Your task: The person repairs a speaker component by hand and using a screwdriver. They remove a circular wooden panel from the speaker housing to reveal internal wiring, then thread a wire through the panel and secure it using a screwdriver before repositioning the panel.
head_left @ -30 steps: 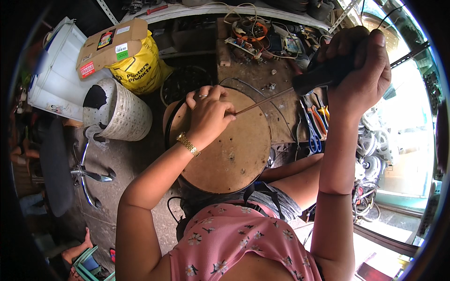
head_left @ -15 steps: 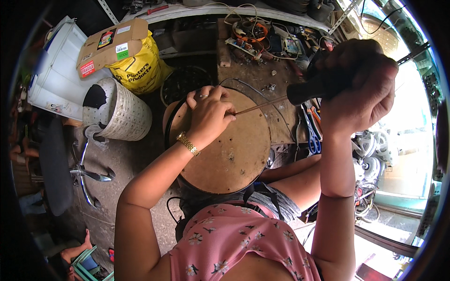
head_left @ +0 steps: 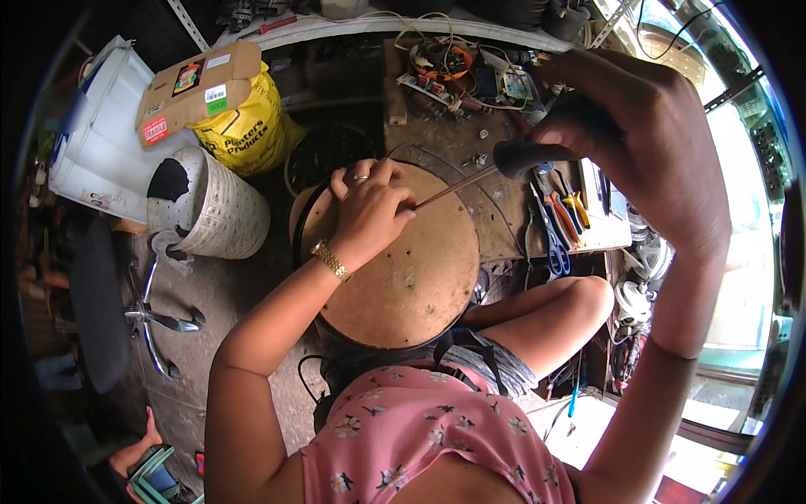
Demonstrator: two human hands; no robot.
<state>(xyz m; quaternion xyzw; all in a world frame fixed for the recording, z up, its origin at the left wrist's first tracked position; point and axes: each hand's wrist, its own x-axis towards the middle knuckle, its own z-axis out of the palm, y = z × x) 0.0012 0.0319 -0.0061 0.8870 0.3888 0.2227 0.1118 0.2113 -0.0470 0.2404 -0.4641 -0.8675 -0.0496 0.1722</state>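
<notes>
My right hand (head_left: 659, 139) is wrapped round the dark handle of a screwdriver (head_left: 527, 157), held raised over the right side. Its long thin shaft slants down to the left, onto a round wooden board (head_left: 411, 290) with a dark rim, which lies at my lap. My left hand (head_left: 369, 206) rests on the board's upper left part, thumb and forefinger pinched together at the screwdriver's tip. Whatever sits between those fingertips is hidden. Several small dark holes dot the board. A thin dark cable (head_left: 495, 206) curves past its right edge.
Scissors with blue handles (head_left: 557, 252) and pliers (head_left: 574, 202) lie on the wooden bench (head_left: 432, 139) at right. Circuit boards and wires (head_left: 453, 71) crowd its far end. To the left stand a white perforated bin (head_left: 227, 206), a yellow bag (head_left: 252, 126) under cardboard, and a chair base (head_left: 155, 317).
My right hand has turned on the screwdriver and its forearm has swung outward to the right. The left hand stays at the tip. My right knee and the pliers have come into view.
</notes>
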